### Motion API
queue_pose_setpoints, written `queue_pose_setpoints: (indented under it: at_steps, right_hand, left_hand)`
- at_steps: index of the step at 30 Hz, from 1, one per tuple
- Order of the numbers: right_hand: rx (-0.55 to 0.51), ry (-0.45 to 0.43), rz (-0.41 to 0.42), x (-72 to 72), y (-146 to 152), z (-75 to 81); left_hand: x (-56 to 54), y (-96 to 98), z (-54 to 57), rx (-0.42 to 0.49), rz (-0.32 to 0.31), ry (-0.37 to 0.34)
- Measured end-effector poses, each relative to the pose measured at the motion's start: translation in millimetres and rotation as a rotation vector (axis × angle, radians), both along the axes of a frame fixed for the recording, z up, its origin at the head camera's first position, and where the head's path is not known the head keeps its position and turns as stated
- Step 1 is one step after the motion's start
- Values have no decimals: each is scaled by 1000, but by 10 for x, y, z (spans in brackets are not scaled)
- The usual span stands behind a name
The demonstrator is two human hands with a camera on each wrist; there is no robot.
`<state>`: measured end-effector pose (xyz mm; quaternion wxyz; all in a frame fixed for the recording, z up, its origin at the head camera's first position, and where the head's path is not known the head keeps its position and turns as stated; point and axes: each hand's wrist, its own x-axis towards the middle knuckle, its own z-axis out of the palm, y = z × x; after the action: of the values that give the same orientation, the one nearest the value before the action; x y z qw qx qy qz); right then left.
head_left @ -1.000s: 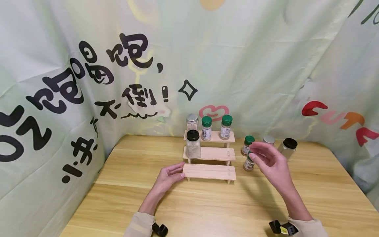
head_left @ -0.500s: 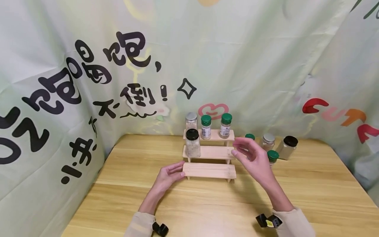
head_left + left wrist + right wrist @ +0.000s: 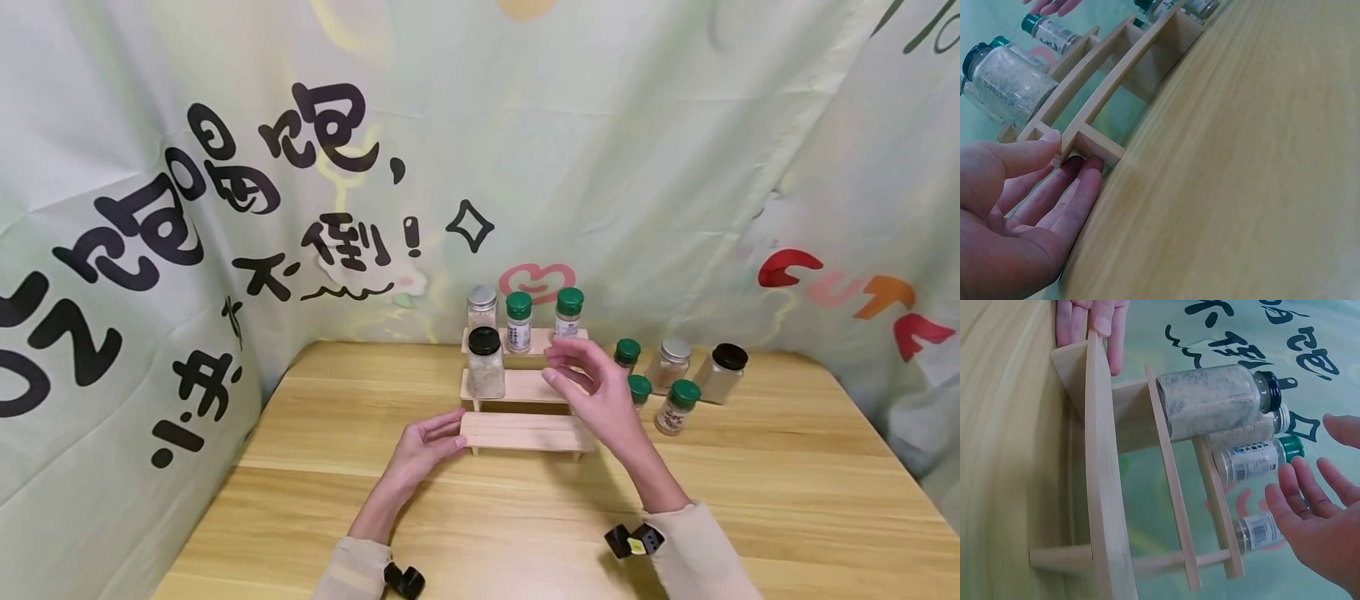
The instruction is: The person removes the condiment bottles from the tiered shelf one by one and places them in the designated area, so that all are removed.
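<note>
My left hand (image 3: pixel 422 450) holds the left end of a three-tier wooden spice rack (image 3: pixel 517 433); in the left wrist view its thumb (image 3: pixel 1038 153) lies on the lowest shelf's edge and the fingers reach under it. My right hand (image 3: pixel 596 392), holding nothing, hovers over the right side of the middle shelf, fingers apart in the right wrist view. A large black-capped jar (image 3: pixel 486 371) stands on the middle shelf at left. On the top shelf are a silver-capped jar (image 3: pixel 482 308), a green-capped spice jar (image 3: pixel 518 325) and another green-capped jar (image 3: pixel 569 312), partly behind my right hand.
Right of the rack, on the wooden table (image 3: pixel 795 492), stand more jars: a black-capped jar (image 3: pixel 720 375), a silver-capped jar (image 3: pixel 671 367) and three green-capped ones, the nearest green-capped jar (image 3: pixel 676 408) in front. A printed curtain (image 3: pixel 637 167) hangs behind the table.
My right hand has moved left from the loose jars to above the rack's middle shelf, uncovering those jars. The left hand has stayed at the rack's end.
</note>
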<state>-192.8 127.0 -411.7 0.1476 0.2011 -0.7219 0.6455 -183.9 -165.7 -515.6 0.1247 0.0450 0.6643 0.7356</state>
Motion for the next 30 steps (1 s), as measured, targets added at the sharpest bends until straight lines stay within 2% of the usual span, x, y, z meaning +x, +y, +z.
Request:
queue_pose_setpoints:
  at_steps: [14,24,30]
  right_hand:
    - [-35,-29,14,-128,-395,56]
    - [-77,-84,-29,-154,-611,82]
    - [-66,-82,-57,-185,-721,68]
  left_hand:
    - [-12,4,-18,-10,0,17]
    - [-14,9,-10,-16,3,21]
    - [-17,8,-14,-21,3,24]
